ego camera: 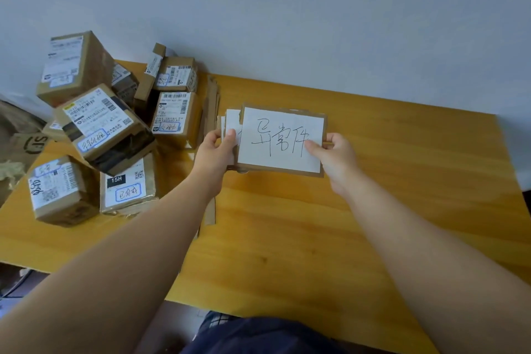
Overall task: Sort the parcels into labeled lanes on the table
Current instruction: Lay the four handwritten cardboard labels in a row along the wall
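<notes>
Above the yellow wooden table I hold a small stack of cardboard label cards. The top card has white paper with black handwritten characters. My right hand pinches its right edge. My left hand grips the cards underneath, which stick out to the left. A heap of several brown parcels with shipping labels fills the table's left end, some tilted on top of others.
Flat cardboard strips lie between the parcel heap and the cards, one reaching toward the front edge. A pale wall runs along the table's far side. More packaging sits off the table at far left.
</notes>
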